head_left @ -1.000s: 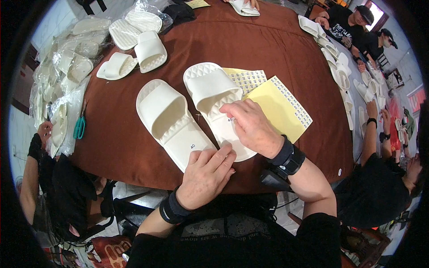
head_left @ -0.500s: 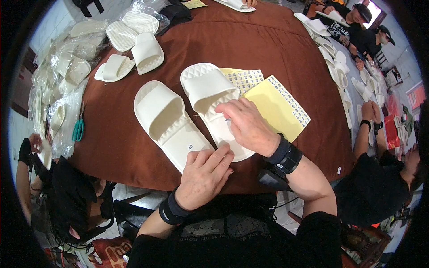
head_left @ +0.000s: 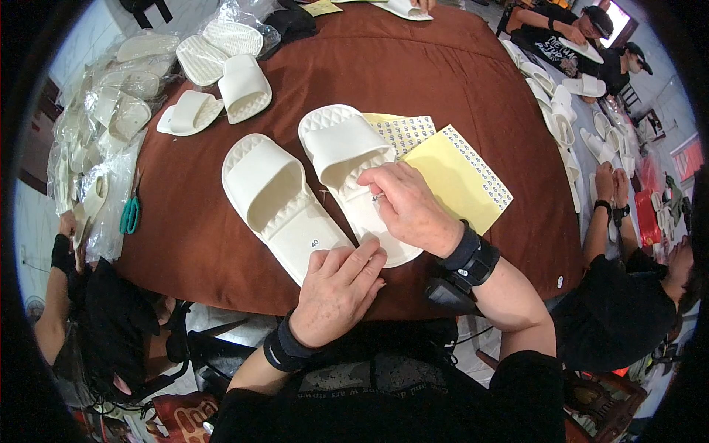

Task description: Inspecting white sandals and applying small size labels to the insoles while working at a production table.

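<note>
Brown cloth point(head_left: 443, 70), two cream slippers point(head_left: 284, 225), broad straps point(head_left: 336, 139), quilted toes point(head_left: 247, 150)

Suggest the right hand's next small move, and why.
Probably lift the right hand slightly: its fingers partly cover the small label on the right slipper, while the matching spot on the left slipper shows its mark plainly.

white slipper point(head_left: 260, 181) lies sole-down beside matching slipper point(head_left: 340, 142), toes away

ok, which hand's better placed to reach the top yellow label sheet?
Right, likely: the right hand is close by the label sheet; the left hand is farther off, over the heel of the left slide.
</note>
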Motion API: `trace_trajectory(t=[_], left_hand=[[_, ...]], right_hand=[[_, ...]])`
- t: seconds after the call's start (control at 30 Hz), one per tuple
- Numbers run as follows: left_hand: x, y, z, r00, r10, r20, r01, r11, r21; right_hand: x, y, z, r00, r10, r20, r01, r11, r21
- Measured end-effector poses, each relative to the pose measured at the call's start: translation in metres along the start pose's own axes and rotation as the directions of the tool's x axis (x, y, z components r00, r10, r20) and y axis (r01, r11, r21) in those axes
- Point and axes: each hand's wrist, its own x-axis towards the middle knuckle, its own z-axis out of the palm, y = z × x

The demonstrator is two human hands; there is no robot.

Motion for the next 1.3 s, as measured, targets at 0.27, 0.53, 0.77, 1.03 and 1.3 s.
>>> trace_trajectory(t=[0.27,0.53,0.77,1.03,1.3], left_hand=[[0.001,0.0,0.001,1.0,-0.004,-0.003,0.004,1.0,-0.005],[0.001,-0.001,0.0,1.0,0.028,0.007,-0.028,0.999,0.031],[0.0,0.001,0.001,1.0,-0.002,-0.009,0.002,1.0,-0.003],[0.0,0.001,0.0,1.0,-0.003,-0.001,0.003,1.0,0.006],[0.0,0.002,-0.001,1.0,-0.008,0.005,0.008,1.0,0.009]], right_hand=[[0.001,0.004,0.0,1.0,0.005,-0.002,-0.005,0.999,0.039],[0.001,0.006,0.0,0.999,0.039,-0.009,-0.038,0.998,0.058],[0.001,0.007,0.003,1.0,-0.009,-0.003,0.009,1.0,0.01],[0.001,0.0,0.0,0.999,-0.004,0.052,0.007,0.997,-0.071],[0.0,-0.004,-0.024,0.993,0.118,0.013,-0.118,0.965,0.232]])
